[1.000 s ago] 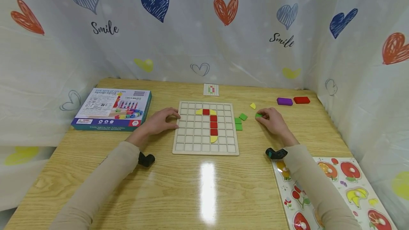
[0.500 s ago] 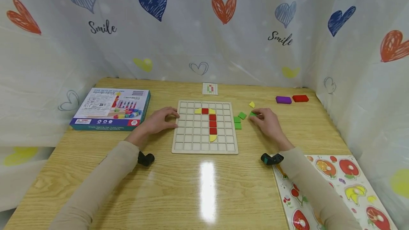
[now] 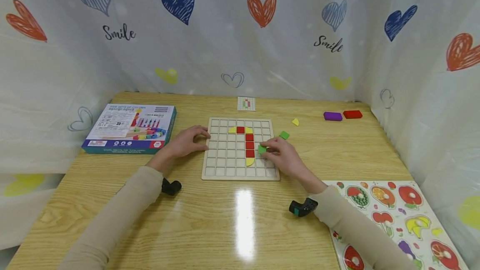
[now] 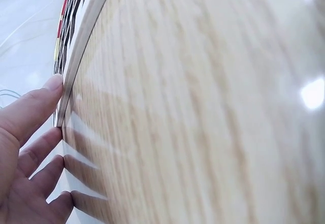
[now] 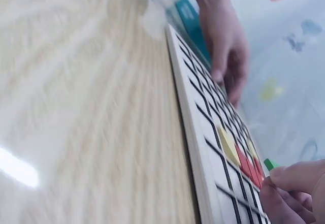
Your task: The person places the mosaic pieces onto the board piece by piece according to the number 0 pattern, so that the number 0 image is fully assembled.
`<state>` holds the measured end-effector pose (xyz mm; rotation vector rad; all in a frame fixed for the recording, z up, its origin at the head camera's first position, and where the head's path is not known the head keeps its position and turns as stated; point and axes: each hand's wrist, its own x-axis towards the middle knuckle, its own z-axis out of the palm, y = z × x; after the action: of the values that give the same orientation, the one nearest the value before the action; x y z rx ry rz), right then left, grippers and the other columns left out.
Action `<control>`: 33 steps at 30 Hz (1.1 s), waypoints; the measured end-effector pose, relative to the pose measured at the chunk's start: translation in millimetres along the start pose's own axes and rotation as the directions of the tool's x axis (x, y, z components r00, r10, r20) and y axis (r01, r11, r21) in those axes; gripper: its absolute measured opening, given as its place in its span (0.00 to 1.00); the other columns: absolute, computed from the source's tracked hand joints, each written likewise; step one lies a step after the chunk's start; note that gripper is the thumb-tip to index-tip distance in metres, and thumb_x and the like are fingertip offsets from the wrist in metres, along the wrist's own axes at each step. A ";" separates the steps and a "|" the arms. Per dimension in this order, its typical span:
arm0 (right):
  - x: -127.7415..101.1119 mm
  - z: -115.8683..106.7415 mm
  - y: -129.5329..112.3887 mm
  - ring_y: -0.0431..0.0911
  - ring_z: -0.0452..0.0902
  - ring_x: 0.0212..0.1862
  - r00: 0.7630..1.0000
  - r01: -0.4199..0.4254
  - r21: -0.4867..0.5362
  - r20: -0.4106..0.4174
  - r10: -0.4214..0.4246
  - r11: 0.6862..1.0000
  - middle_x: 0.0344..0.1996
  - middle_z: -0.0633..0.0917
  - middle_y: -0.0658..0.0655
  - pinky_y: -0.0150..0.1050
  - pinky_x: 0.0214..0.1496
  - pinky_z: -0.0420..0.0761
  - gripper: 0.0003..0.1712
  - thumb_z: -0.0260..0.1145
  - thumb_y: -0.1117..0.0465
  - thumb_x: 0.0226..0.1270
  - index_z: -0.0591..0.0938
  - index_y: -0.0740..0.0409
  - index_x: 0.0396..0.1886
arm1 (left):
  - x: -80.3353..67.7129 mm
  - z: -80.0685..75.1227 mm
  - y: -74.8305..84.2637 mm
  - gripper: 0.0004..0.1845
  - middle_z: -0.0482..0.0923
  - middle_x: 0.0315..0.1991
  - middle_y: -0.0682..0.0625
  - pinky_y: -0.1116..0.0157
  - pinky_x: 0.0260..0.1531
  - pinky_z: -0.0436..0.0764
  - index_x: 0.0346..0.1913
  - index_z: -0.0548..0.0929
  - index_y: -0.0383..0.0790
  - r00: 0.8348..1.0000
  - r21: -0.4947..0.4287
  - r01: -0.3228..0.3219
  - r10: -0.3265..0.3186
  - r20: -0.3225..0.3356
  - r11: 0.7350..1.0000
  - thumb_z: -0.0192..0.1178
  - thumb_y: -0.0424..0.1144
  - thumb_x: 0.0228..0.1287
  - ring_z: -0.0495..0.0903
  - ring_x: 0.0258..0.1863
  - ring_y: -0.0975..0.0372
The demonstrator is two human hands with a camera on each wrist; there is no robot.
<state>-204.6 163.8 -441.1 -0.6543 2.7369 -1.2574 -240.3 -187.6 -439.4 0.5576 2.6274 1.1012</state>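
A wooden grid board [image 3: 221, 163] lies mid-table. It bears several red square tiles [image 3: 249, 153] in a bent line, with yellow rounded pieces [image 3: 250, 162] at the line's ends and corner. My right hand [image 3: 286, 156] pinches a green square tile [image 3: 261, 149] between thumb and fingers, over the board's right part beside the red column. In the right wrist view the green tile [image 5: 270, 164] sticks out from the fingertips. My left hand [image 3: 186, 141] rests at the board's left edge; in the left wrist view its thumb [image 4: 53, 83] touches the rim.
Right of the board lie a green tile [image 3: 284, 135] and a yellow piece [image 3: 295, 122]. A pattern card [image 3: 246, 103] lies behind it. A boxed set [image 3: 129, 128] stands left, purple [image 3: 332, 116] and red blocks [image 3: 353, 114] back right, a fruit puzzle [image 3: 397, 220] front right.
My right hand, with a green tile pinched in it, has moved left from the table onto the board. It now hides the green tiles by the board's right edge. The left hand stays put.
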 end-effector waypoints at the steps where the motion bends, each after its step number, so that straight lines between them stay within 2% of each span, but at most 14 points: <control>1: -0.1 4.3 -3.8 0.48 0.80 0.48 1.000 0.013 0.002 0.022 -0.013 1.000 0.46 0.80 0.57 0.41 0.53 0.81 0.18 0.69 0.64 0.65 0.84 0.60 0.54 | 0.0 0.0 -0.3 0.18 0.64 0.70 0.39 0.46 0.71 0.53 0.55 0.79 0.37 1.000 0.003 -0.004 0.004 -0.001 1.000 0.65 0.37 0.64 0.53 0.74 0.45; 5: 0.5 19.1 -15.4 0.42 0.78 0.42 0.994 0.058 -0.030 0.094 -0.055 0.998 0.42 0.81 0.53 0.34 0.46 0.81 0.16 0.70 0.62 0.64 0.86 0.57 0.51 | 0.1 0.3 -1.9 0.18 0.64 0.70 0.38 0.46 0.71 0.54 0.55 0.79 0.37 1.000 0.018 -0.019 0.019 -0.003 1.000 0.65 0.37 0.65 0.54 0.73 0.45; 10: 1.5 31.1 -24.2 0.42 0.74 0.38 0.988 0.106 -0.072 0.121 -0.096 0.992 0.41 0.82 0.52 0.35 0.40 0.77 0.15 0.71 0.61 0.63 0.86 0.57 0.49 | -0.2 0.6 -2.4 0.18 0.64 0.69 0.38 0.46 0.71 0.53 0.55 0.79 0.37 1.000 0.031 -0.028 0.028 -0.004 0.999 0.66 0.37 0.64 0.53 0.74 0.44; 15: 3.9 38.6 -26.7 0.42 0.74 0.39 0.983 0.146 -0.094 0.124 -0.133 0.985 0.43 0.81 0.51 0.34 0.40 0.76 0.15 0.71 0.61 0.63 0.86 0.57 0.50 | 0.2 0.2 -1.3 0.17 0.64 0.70 0.40 0.47 0.72 0.52 0.55 0.80 0.38 1.000 0.020 0.001 -0.001 -0.001 1.000 0.65 0.38 0.65 0.52 0.74 0.46; 24: 6.3 42.7 -26.5 0.41 0.71 0.39 0.982 0.160 -0.173 0.127 -0.139 0.972 0.43 0.80 0.51 0.35 0.39 0.72 0.16 0.70 0.58 0.65 0.86 0.56 0.51 | 0.2 -0.5 0.2 0.18 0.64 0.70 0.40 0.47 0.72 0.52 0.55 0.80 0.39 1.000 0.022 -0.001 0.001 0.002 1.000 0.65 0.39 0.65 0.51 0.75 0.46; 33: 6.1 43.0 -28.2 0.42 0.73 0.42 0.981 0.163 -0.177 0.138 -0.139 0.971 0.44 0.81 0.51 0.37 0.42 0.74 0.14 0.69 0.59 0.66 0.87 0.56 0.49 | 0.6 0.1 0.0 0.17 0.64 0.70 0.41 0.47 0.72 0.50 0.55 0.80 0.40 1.000 0.025 0.016 -0.016 -0.001 1.000 0.66 0.39 0.65 0.50 0.75 0.47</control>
<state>-190.5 114.5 -448.2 -0.9418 2.7669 -0.9518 -240.7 -187.2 -439.6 0.5405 2.6450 1.0649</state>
